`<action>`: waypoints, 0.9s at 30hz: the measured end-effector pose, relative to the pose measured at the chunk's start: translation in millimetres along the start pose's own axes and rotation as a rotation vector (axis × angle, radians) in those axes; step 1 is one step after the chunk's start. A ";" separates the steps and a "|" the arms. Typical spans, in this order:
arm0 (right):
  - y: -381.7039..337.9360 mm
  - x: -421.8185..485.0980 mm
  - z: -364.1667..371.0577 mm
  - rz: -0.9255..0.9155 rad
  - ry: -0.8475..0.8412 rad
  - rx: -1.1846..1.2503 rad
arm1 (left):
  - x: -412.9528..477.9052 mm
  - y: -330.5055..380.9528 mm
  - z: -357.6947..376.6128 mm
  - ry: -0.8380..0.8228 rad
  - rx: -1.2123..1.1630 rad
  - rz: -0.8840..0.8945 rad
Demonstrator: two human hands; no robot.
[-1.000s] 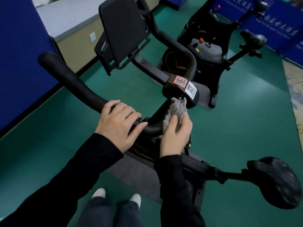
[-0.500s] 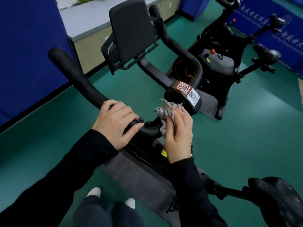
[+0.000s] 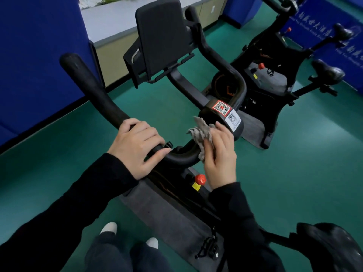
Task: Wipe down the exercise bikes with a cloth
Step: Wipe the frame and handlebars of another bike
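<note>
Black exercise bike (image 3: 176, 154): my right hand (image 3: 220, 154), grip holding the frayed grey cloth (image 3: 201, 134), has climbed its stem, left hand (image 3: 135, 146) clasping the handlebar, so wiping proceeds upward.

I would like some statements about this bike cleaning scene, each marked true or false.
1. The right hand holds a grey cloth. True.
2. The left hand is raised in the air. False: it grips the handlebar.
3. A red knob shows below the handlebar. True.
4. The floor is red. False: it is green.
5. Two QR code stickers are on the near bike. True.
</note>
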State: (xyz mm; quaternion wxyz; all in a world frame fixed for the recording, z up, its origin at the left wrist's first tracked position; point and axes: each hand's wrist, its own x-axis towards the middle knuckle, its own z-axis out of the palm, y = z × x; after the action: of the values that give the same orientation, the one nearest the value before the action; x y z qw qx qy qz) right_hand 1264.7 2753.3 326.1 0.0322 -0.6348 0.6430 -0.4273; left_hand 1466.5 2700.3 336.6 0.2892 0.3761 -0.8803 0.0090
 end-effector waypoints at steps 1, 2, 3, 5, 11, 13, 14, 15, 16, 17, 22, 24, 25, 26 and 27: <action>1.5 11.6 -6.2 -0.037 -0.085 -0.056 | 0.1 -0.2 -0.1 -0.002 -0.004 0.002; 2.8 24.5 -12.0 -0.082 -0.180 -0.111 | 0.1 -0.2 -0.3 -0.004 -0.007 0.001; 3.9 38.1 -17.3 -0.128 -0.284 -0.164 | 0.3 -0.3 -0.7 -0.007 -0.009 0.000; 4.0 64.1 -25.4 -0.191 -0.521 -0.248 | 0.4 -0.2 -1.2 -0.014 -0.008 -0.001; -4.3 110.7 -25.4 -0.298 -1.016 -0.430 | -0.3 -1.4 -2.1 -0.018 -0.023 0.001; -11.0 115.5 -21.8 -0.264 -1.115 -0.451 | -0.5 -1.2 -1.7 -0.015 -0.029 0.000; -15.1 115.9 -19.3 -0.237 -1.147 -0.444 | -0.5 -1.2 -1.4 -0.013 -0.033 -0.003; -19.8 114.5 -16.1 -0.219 -1.172 -0.437 | -0.7 -1.5 -1.6 -0.010 -0.037 -0.008; -24.3 112.0 -12.7 -0.213 -1.194 -0.428 | -0.8 -1.5 -1.8 -0.009 -0.039 -0.012; -27.7 109.2 -9.8 -0.217 -1.218 -0.422 | -0.8 -1.5 -1.9 -0.008 -0.039 -0.014; -28.1 118.8 -11.6 -0.241 -1.241 -0.621 | 0.6 -1.4 -1.6 -0.019 -0.025 -0.011; -26.9 119.3 -15.5 -0.237 -1.196 -0.666 | 0.1 -1.0 -2.1 -0.026 -0.018 -0.016; -29.0 115.0 -15.7 -0.233 -1.178 -0.669 | -0.3 -1.3 -2.5 -0.030 -0.013 -0.020; -32.2 108.9 -15.3 -0.224 -1.164 -0.656 | -0.6 -1.3 -3.0 -0.038 -0.007 -0.022; -36.0 102.3 -14.6 -0.209 -1.155 -0.622 | -1.0 -1.2 -3.4 -0.047 -0.003 -0.022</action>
State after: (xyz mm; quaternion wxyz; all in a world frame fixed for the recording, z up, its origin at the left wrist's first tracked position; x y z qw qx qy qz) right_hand 1264.9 2680.6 407.8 0.1452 -0.8006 0.5508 0.1861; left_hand 1469.6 2701.0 338.7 0.2690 0.3855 -0.8826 -0.0043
